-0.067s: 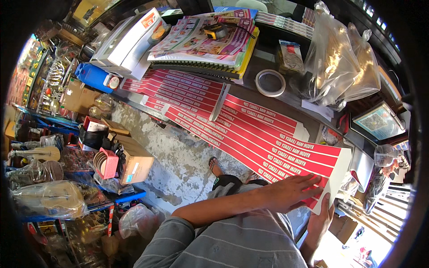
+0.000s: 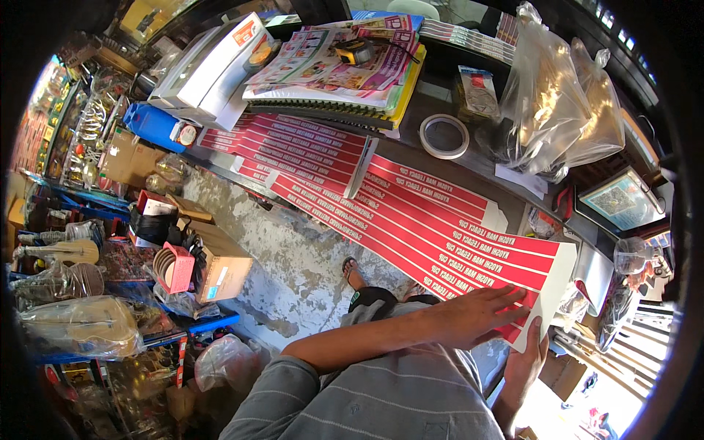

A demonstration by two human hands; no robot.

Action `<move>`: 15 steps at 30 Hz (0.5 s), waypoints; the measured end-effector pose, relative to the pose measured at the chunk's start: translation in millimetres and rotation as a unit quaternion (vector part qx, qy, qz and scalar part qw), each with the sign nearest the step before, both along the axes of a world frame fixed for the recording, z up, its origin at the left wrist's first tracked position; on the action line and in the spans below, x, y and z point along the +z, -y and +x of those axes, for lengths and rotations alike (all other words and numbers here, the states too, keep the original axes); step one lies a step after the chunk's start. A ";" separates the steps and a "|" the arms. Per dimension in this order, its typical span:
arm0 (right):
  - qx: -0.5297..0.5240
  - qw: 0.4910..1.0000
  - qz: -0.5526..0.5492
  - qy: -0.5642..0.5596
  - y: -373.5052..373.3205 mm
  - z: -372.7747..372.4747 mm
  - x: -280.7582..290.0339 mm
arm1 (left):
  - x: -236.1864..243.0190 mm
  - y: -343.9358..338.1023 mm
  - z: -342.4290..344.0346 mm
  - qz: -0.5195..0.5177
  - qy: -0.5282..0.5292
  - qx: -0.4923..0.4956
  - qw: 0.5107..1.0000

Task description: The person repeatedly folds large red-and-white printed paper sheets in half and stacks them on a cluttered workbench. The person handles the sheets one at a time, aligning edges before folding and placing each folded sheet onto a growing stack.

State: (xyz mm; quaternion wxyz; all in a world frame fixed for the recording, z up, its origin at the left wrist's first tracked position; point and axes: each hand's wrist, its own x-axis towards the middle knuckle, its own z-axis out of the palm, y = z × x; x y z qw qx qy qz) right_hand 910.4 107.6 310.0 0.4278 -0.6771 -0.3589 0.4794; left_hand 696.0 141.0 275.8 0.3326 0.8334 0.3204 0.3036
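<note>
My left hand [image 2: 480,319] lies across the near right end of a red-and-white striped printed sheet [image 2: 411,238], its fingers stretched out over the surface. Below it, my right hand [image 2: 524,356] grips the white edge at the sheet's lower corner, thumb upward. The sheet hangs over the front of a dark desk [image 2: 403,132]. Other red striped strips [image 2: 293,143] lie behind it, partly under a pile of magazines and spiral-bound pads [image 2: 308,77].
A tape roll [image 2: 444,117], yellow tape measure [image 2: 352,50], bagged items [image 2: 550,95], blue container [image 2: 150,128] and white box [image 2: 205,70] sit on the desk. Cartons [image 2: 227,264] and wrapped goods [image 2: 77,326] crowd the left. A framed item [image 2: 620,198] stands right. My foot [image 2: 350,273] is on cracked floor.
</note>
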 end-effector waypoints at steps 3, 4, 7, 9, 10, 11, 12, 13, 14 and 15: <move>-0.028 0.997 -0.019 -0.068 -0.6 -2.8 1.8 | -1.7 2.7 -0.9 -0.004 -0.002 0.005 1.000; -0.017 0.996 -0.006 -0.082 -1.2 -3.9 2.0 | -2.2 2.1 -1.3 -0.009 0.002 0.005 1.000; -0.031 0.993 -0.012 -0.117 -1.0 -4.5 -1.7 | -1.6 0.5 -1.3 -0.014 0.011 0.003 1.000; -0.034 0.994 -0.018 -0.105 -2.3 -3.8 -9.7 | -0.5 -3.1 -1.6 -0.010 0.008 -0.001 1.000; -0.019 0.989 0.006 -0.144 -2.4 -3.5 -14.5 | 0.6 -4.1 -1.6 -0.012 0.004 0.000 1.000; 0.033 0.999 0.035 0.008 -1.9 -3.1 -19.3 | 2.0 -3.8 -0.7 -0.013 0.011 0.002 1.000; 0.101 0.983 0.087 0.128 -1.7 -3.6 -23.9 | 3.3 -3.4 -0.3 -0.012 0.002 0.004 1.000; 0.109 0.984 0.096 0.104 -0.7 -3.5 -26.2 | 4.7 -2.1 0.2 -0.012 0.003 0.008 1.000; 0.117 0.984 0.103 0.081 -0.4 -4.6 -27.8 | 5.9 -1.1 0.9 -0.017 0.005 0.010 1.000; 0.063 0.992 0.066 -0.085 -0.3 -5.8 -28.0 | 6.6 -0.9 1.7 -0.019 0.005 0.020 1.000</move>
